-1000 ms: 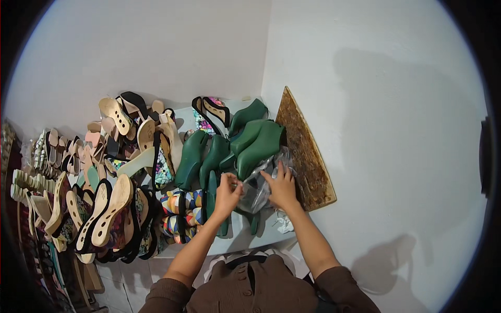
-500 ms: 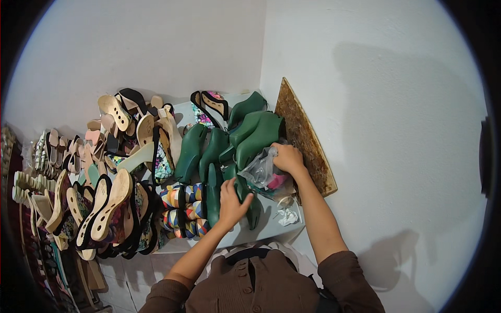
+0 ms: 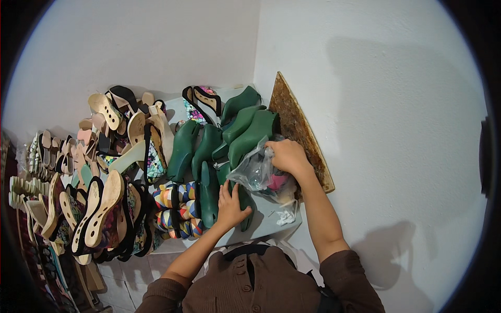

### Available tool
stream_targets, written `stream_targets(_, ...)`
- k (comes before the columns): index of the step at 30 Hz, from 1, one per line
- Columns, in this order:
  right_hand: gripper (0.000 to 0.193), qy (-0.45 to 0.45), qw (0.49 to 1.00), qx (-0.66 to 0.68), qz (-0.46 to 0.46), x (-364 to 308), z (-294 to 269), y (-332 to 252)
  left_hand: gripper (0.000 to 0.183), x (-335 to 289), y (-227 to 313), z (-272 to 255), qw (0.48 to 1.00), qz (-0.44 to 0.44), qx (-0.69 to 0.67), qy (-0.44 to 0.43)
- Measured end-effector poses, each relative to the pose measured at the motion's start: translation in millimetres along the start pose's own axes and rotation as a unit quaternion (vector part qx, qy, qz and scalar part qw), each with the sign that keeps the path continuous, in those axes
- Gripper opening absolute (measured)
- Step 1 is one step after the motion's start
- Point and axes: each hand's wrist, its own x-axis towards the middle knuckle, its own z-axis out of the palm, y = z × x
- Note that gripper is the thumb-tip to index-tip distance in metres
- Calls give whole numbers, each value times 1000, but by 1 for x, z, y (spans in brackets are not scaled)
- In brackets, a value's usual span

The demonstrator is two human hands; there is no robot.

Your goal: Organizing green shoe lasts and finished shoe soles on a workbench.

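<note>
The clear bag (image 3: 255, 169) lies just left of the board (image 3: 300, 130), beside its lower part, a pink thing (image 3: 277, 181) showing through the plastic. It is too crumpled for me to tell a sure long axis, but one loose corner points left, straight away from the board. The green last (image 3: 255, 136) nearest the board slants, its narrow toe aimed toward me and away from the board, partly covered by the plastic. My right hand (image 3: 288, 155) is clamped on the bag's upper edge, next to the board, knuckles up and fingers curled in to the left; that forearm comes up from below, leaning left, just right of the board's bottom corner. My left hand (image 3: 232, 206) is well left of the board, palm down, fingers reaching forward and apart, thumb out toward the board's side, grip loose over another last (image 3: 210, 201); whether its fingertips touch the bag's corner I cannot tell. On the table (image 3: 261, 223), further left of the board, sit patterned shoes (image 3: 163, 198).
</note>
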Motion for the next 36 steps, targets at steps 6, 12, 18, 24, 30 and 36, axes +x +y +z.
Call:
stream_targets(6,33,9,999,-42,-22,-27,-15,-17,84,-6,-5,4,1000,-5,-6,-22)
stream_targets(12,38,-6,1000,-27,8,-72,18,-11,87,-9,-2,0,1000,-5,-2,-20)
stream_targets(18,39,-13,998,-15,67,-103,44,-18,85,-8,-3,-6,999,13,-16,-28)
stream_targets(24,52,210,968,-131,29,-131,110,-20,75,1,14,-14,993,72,-91,-16)
stream_targets(30,30,78,995,-27,53,-159,90,-26,74,-3,29,-12,997,38,-60,0)
stream_targets(36,36,91,992,-69,55,-162,108,-23,75,-15,20,-7,994,100,18,-42)
